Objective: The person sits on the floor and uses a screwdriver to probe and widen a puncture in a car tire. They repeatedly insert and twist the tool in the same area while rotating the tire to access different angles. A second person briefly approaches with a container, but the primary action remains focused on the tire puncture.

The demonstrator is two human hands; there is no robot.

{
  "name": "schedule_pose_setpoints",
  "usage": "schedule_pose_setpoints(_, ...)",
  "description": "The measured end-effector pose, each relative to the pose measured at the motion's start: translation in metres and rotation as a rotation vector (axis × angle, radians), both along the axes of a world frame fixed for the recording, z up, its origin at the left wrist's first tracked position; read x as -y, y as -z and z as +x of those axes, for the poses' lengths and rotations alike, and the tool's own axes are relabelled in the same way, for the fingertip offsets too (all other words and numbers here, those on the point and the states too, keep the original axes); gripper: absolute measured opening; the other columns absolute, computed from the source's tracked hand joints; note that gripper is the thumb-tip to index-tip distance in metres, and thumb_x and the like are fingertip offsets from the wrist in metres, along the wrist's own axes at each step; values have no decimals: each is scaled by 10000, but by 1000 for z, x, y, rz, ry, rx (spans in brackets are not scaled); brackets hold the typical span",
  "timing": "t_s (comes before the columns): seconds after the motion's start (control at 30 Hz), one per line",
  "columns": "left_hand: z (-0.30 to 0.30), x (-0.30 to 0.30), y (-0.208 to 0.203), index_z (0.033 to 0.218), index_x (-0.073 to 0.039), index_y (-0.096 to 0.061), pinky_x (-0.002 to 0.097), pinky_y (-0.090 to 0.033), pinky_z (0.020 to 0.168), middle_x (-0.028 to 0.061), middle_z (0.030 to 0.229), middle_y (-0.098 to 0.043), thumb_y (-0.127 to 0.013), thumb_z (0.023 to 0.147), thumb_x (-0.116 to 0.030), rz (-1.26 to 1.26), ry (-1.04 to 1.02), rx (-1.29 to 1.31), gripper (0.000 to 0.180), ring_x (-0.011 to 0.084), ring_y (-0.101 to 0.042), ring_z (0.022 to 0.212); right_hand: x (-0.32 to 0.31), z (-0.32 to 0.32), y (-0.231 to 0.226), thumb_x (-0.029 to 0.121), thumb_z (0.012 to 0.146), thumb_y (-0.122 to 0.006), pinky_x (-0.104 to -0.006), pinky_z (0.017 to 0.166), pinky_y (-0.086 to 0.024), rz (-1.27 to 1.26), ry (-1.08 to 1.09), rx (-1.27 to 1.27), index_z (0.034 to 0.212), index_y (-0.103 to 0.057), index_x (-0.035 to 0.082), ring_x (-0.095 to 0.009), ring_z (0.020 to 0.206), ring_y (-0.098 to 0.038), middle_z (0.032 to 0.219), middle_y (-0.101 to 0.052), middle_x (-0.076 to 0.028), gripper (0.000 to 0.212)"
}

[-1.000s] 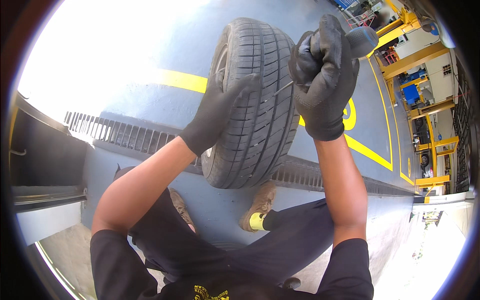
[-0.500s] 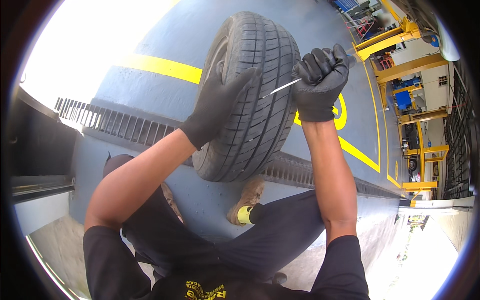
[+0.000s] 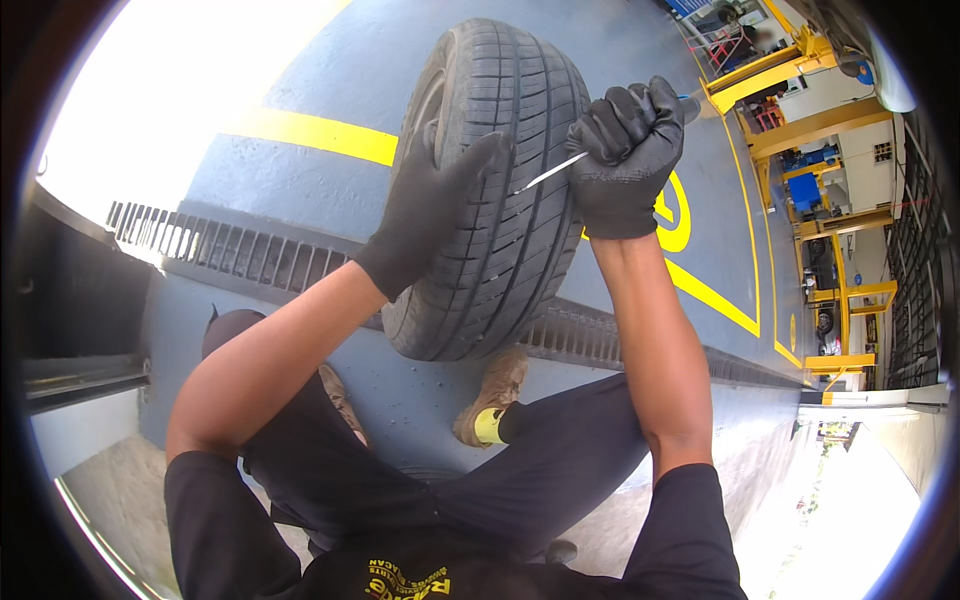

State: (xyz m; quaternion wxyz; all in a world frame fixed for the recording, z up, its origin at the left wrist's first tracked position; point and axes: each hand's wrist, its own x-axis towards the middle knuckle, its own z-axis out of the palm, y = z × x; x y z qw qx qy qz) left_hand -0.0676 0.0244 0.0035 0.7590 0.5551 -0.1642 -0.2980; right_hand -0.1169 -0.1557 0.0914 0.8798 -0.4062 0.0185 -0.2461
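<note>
A black tyre (image 3: 500,250) on its wheel stands upright before me, its grooved tread facing me. My left hand (image 3: 432,212), in a black glove, grips its left side, the thumb lying on the tread and the fingers going over the sidewall toward the wheel. In a closed fist beside the tread's right edge, my gloved right hand (image 3: 630,150) holds what looks like a screwdriver (image 3: 556,172). Its thin bright shaft slants down to the left, with the tip at a tread groove. A bit of blue handle shows past the fist; the rest is hidden.
A dark floor grate (image 3: 265,250) runs across behind and under the tyre. Yellow lines (image 3: 310,135) mark the blue-grey floor (image 3: 290,190). My shoes (image 3: 495,385) are close below the tyre. Yellow lift posts (image 3: 770,85) stand at the far right.
The tyre has shifted slightly left in view, and both hands with it. My right fist and the screwdriver have moved a little left, the tip still at the tread.
</note>
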Motion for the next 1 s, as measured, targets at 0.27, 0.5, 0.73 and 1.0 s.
schedule_pose_setpoints(0.27,-3,-4,-6,1443,50,-441,342,-611,886,198,1233,-627,-616,996,-447,-32,21,-16,691,226,-694,1048,-17,2,1,353,1018,-524,-290,439,-151,-37,348,-145,678,-256,195,-106,464,-138,569,-189,57,461)
schedule_pose_setpoints(0.5,4,-2,-9,1476,11,-447,371,-584,925,193,1289,-607,-594,992,-493,140,-41,-96,714,227,-659,1130,-34,-5,-8,356,1036,-522,-294,426,-167,-69,318,-29,721,-307,184,-107,449,-165,559,-226,61,418)
schedule_pose_setpoints(0.73,-12,4,-8,1474,-23,-475,349,-561,948,126,1337,-582,-475,1088,-390,-31,27,-142,532,182,-634,1158,1,10,-8,420,1066,-515,-253,390,-190,-75,-254,66,716,-359,188,-75,408,-199,542,-238,66,448)
schedule_pose_setpoints(1.0,-12,11,-3,1437,-4,-513,344,-553,947,117,1328,-591,-484,1087,-346,-17,3,69,491,192,-633,1156,5,-16,-23,601,1081,-329,-280,447,-326,-60,-54,66,768,-437,172,-109,468,-329,586,-388,14,542)
